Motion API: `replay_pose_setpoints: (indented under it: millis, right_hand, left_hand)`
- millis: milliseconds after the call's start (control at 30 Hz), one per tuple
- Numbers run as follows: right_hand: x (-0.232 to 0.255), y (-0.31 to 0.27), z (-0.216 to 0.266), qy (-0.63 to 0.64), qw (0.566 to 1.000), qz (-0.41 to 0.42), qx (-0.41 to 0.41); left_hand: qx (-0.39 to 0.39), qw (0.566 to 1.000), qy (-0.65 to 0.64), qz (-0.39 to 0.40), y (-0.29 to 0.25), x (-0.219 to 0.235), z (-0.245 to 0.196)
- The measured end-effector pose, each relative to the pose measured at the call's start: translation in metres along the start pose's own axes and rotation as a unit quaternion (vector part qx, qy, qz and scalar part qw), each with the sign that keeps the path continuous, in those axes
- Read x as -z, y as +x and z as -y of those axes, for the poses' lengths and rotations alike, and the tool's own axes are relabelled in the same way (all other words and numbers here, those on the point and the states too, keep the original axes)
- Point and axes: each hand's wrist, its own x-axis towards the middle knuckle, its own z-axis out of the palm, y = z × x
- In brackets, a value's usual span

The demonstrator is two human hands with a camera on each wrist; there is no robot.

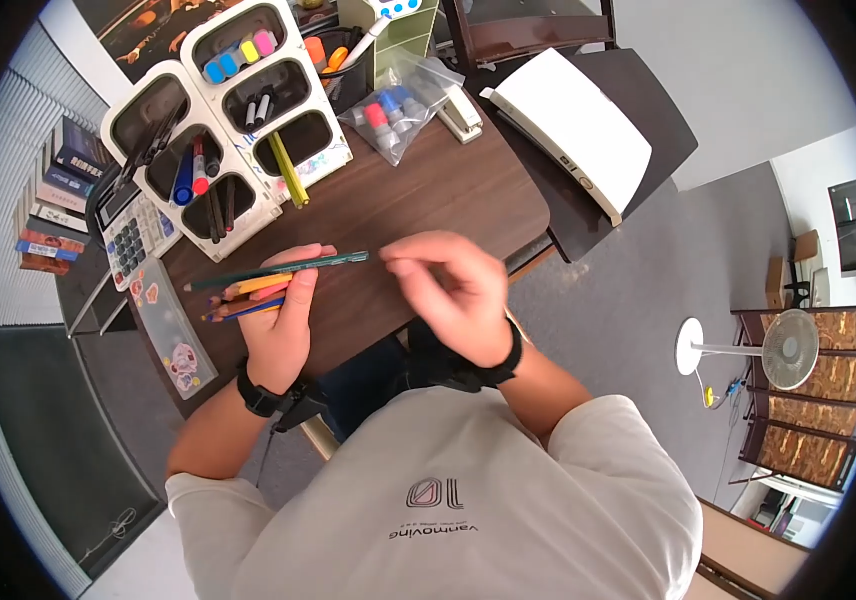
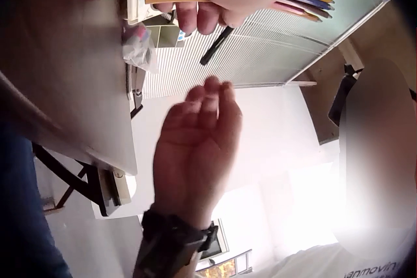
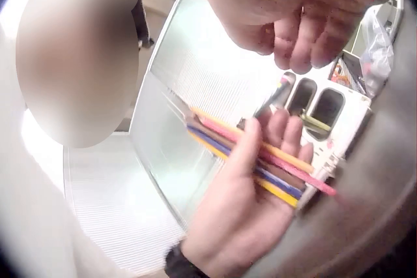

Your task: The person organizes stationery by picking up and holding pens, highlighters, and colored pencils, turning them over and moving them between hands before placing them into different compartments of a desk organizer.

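White fan [image 1: 790, 349] on grey floor [image 1: 633, 290]; books [image 1: 60, 190] near calculator [image 1: 136, 240].

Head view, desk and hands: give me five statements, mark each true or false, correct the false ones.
1. The left hand holds several colored pencils. True.
2. The right hand grips a marker. False: it holds nothing.
3. Yellow-green sticks poke out of a compartment of the white organizer. True.
4. The calculator lies inside the clear plastic bag. False: the calculator is beside the organizer, outside the bag.
5. Both wrists are bare. False: each wears a black band.
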Motion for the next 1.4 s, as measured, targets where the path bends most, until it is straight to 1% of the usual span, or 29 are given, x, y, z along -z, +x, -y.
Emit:
replay_pose_setpoints:
  millis: [67,100,133,167,200,233,267,333,367,400,433,467,533,567,600,633,667,733,767,833,900,1000,1067,1100,1167,1200,1267,1333,1400]
  right_hand:
    - [0.010,0.001,0.010,0.091,0.995,-0.044,-0.008]
    - [0.014,0.007,0.008,0.047,0.998,-0.024,0.042]
    - [0.014,0.012,0.011,0.047,0.998,-0.024,0.041]
    - [0.011,0.018,0.017,-0.039,0.998,0.028,0.041]
    - [0.007,0.022,0.020,-0.124,0.988,0.080,0.042]
    - [0.000,0.018,0.009,-0.104,0.988,0.102,0.056]
    - [-0.003,0.011,0.003,-0.092,0.987,0.131,0.012]
    - [-0.010,0.006,0.002,-0.036,0.995,0.084,-0.023]
    - [-0.011,0.005,-0.001,-0.002,0.999,0.035,-0.025]
    - [-0.012,0.004,-0.004,0.032,0.999,-0.015,-0.028]
    - [-0.009,0.005,-0.003,0.080,0.995,-0.042,-0.042]
    - [-0.005,0.010,-0.002,0.108,0.991,-0.076,-0.018]
    - [0.003,0.022,0.001,0.076,0.991,-0.109,0.029]
    - [0.008,0.030,-0.001,-0.022,0.993,-0.099,0.063]
    - [0.008,0.038,0.000,-0.022,0.993,-0.098,0.063]
    - [0.005,0.048,0.000,-0.122,0.982,-0.080,0.121]
    - [0.001,0.057,-0.001,-0.220,0.957,-0.062,0.179]
    - [-0.012,0.070,-0.014,-0.251,0.947,-0.034,0.197]
    - [-0.020,0.076,-0.021,-0.250,0.948,-0.027,0.196]
    - [-0.032,0.084,-0.026,-0.248,0.949,-0.020,0.195]
    - [-0.038,0.088,-0.026,-0.248,0.955,0.034,0.158]
    - [-0.044,0.088,-0.028,-0.236,0.959,0.065,0.140]
    - [-0.046,0.087,-0.028,-0.229,0.962,0.069,0.131]
    - [-0.047,0.087,-0.028,-0.222,0.965,0.072,0.121]
    - [-0.047,0.085,-0.032,-0.224,0.966,0.082,0.101]
    - [-0.047,0.084,-0.033,-0.226,0.966,0.092,0.083]
    - [-0.045,0.081,-0.027,-0.223,0.968,0.084,0.081]
    - [-0.042,0.075,-0.021,-0.220,0.969,0.076,0.080]
    - [-0.032,0.063,-0.017,-0.223,0.970,0.048,0.079]
  left_hand:
    - [0.008,1.000,0.016,0.007,-0.001,0.004,0.002]
    - [0.025,1.000,0.008,0.013,-0.002,0.007,0.006]
    - [0.045,0.999,0.001,0.018,-0.004,0.008,0.008]
    - [0.046,0.999,0.001,0.019,-0.004,0.005,0.007]
    - [0.020,1.000,-0.003,0.016,-0.003,0.001,0.006]
    - [-0.007,1.000,-0.008,0.014,-0.002,-0.001,0.005]
    - [-0.009,1.000,-0.007,0.016,-0.001,-0.001,0.004]
    - [-0.008,1.000,0.006,0.003,-0.001,-0.001,0.004]
    - [-0.006,1.000,0.007,0.000,-0.001,0.000,0.003]
    - [-0.005,0.999,0.042,0.011,-0.001,0.002,0.000]
    - [-0.004,0.997,0.078,0.024,0.000,0.003,-0.003]
    - [-0.003,0.997,0.077,0.023,0.002,0.002,-0.005]
    - [-0.018,0.992,0.119,0.035,0.007,-0.003,-0.007]
    - [-0.019,0.992,0.117,0.035,0.008,-0.003,-0.004]
    - [0.028,0.993,0.109,0.033,0.009,-0.002,0.001]
    - [0.076,0.992,0.101,0.031,0.009,-0.002,0.004]
    - [0.076,0.991,0.103,0.032,0.010,-0.001,0.005]
    - [0.084,0.994,0.067,0.001,0.013,-0.002,0.004]
    - [0.099,0.993,0.065,-0.001,0.013,-0.001,0.004]
    - [0.097,0.993,0.068,0.000,0.013,-0.001,0.003]
    - [0.098,0.993,0.069,0.000,0.012,0.000,0.004]
    - [0.072,0.994,0.082,0.003,0.012,0.005,0.012]
    - [0.079,0.996,0.004,-0.037,0.014,0.006,0.017]
    - [0.080,0.996,0.005,-0.038,0.015,0.005,0.016]
    - [0.077,0.991,-0.069,-0.084,0.016,0.000,0.014]
    - [0.079,0.991,-0.069,-0.083,0.015,0.001,0.015]
    - [0.079,0.990,-0.097,-0.070,0.015,0.006,0.018]
    - [0.079,0.990,-0.092,-0.069,0.015,0.007,0.019]
    - [0.079,0.991,-0.088,-0.069,0.013,0.008,0.017]
